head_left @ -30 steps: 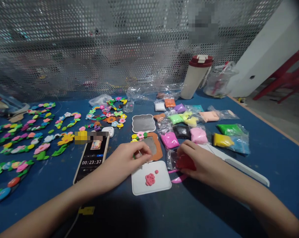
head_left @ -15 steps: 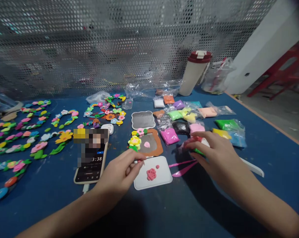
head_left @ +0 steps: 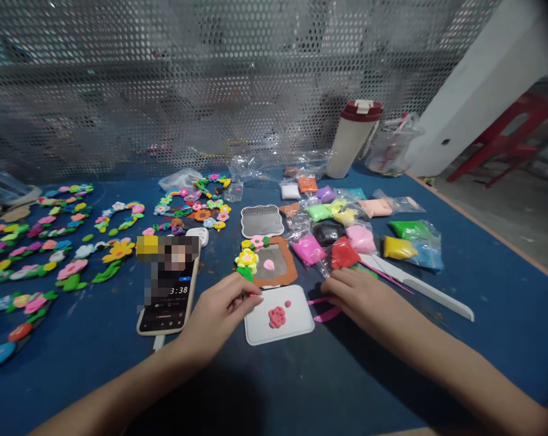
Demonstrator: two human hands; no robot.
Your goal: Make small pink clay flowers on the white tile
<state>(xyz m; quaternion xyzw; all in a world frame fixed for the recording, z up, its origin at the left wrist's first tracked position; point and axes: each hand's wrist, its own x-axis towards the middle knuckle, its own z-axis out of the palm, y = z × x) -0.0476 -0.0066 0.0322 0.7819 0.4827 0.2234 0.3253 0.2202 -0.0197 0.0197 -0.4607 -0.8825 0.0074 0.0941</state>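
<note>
My left hand (head_left: 226, 309) is closed in a pinch at the left edge of a white tray (head_left: 253, 330); a tiny red bit, apparently clay, shows at its fingertips. On the tray lie a coral-red clay flower (head_left: 277, 317) and a small ball of the same clay (head_left: 287, 304). My right hand (head_left: 353, 297) has its fingers bent together over pink modelling tools (head_left: 327, 315), just below a bag of red clay (head_left: 344, 253); whatever its fingertips hold is hidden. Behind the tray is a brown-edged frame (head_left: 288, 266) with a yellow clay flower (head_left: 246, 259).
Bags of coloured clay (head_left: 307, 249) spread behind my right hand, beside a white comb (head_left: 437, 295). A phone (head_left: 169, 303) lies left of my left hand. Flower-decorated frames (head_left: 33, 248) cover the left side. A tumbler (head_left: 352, 142) stands at the back.
My right hand has moved left and down from the red clay bag, which now lies uncovered along with more of the comb. My left hand stays pinched near the tray.
</note>
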